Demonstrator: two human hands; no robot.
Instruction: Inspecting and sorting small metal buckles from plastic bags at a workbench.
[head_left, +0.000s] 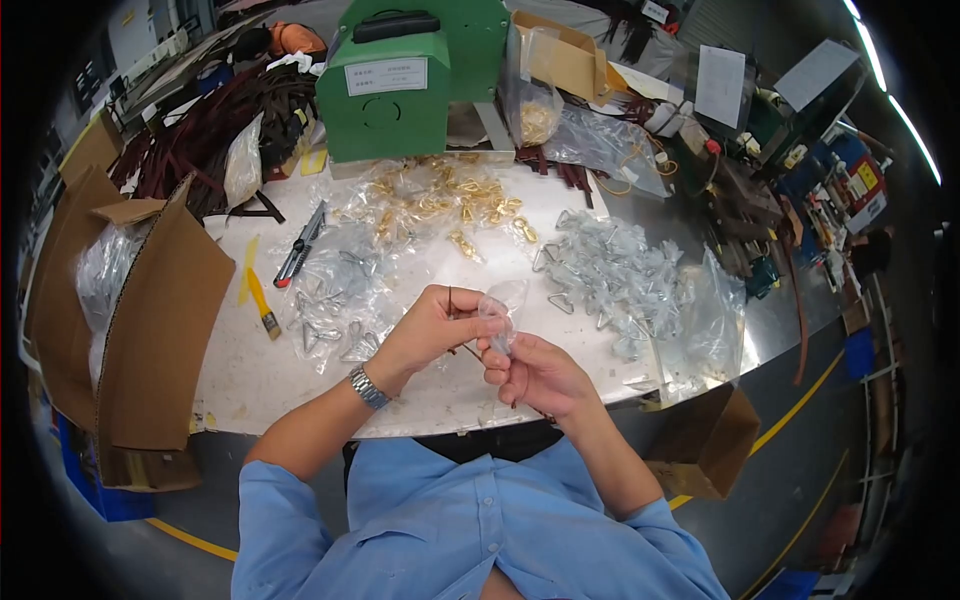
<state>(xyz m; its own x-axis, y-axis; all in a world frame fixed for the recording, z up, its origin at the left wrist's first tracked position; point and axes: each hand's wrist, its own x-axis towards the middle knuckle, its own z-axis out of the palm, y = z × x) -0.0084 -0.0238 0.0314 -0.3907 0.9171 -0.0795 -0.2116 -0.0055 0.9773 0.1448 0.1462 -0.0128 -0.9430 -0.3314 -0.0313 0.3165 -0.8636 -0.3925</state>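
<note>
The left hand (450, 325) is pinching a small, crumpled, clear plastic bag (497, 312) between thumb and forefinger, and the right hand (540, 375) is gripping its lower end, the remaining fingers curling inward. The bag is hovering above the near part of the white worktable (430, 270); its contents are too blurred to tell. A thin, dark brown strip (450, 298) is showing beside the left fingers; whether they are gripping it, I cannot tell. A silver metal-link wristwatch (369, 388) is circling the left wrist.

From the hands, silver triangular metal rings in clear bags (615, 275) are lying heaped at two o'clock, and a smaller group of bagged silver rings (325, 320) at nine. Gold-coloured metal fittings in clear bags (440, 195) are spreading out at eleven. A black-and-red box cutter (300, 247) is lying at ten, a yellow-handled flat brush (262, 305) at nine. Farther out, an open brown cardboard box (165, 340) is standing at nine, a green metal machine (385, 125) at eleven.
</note>
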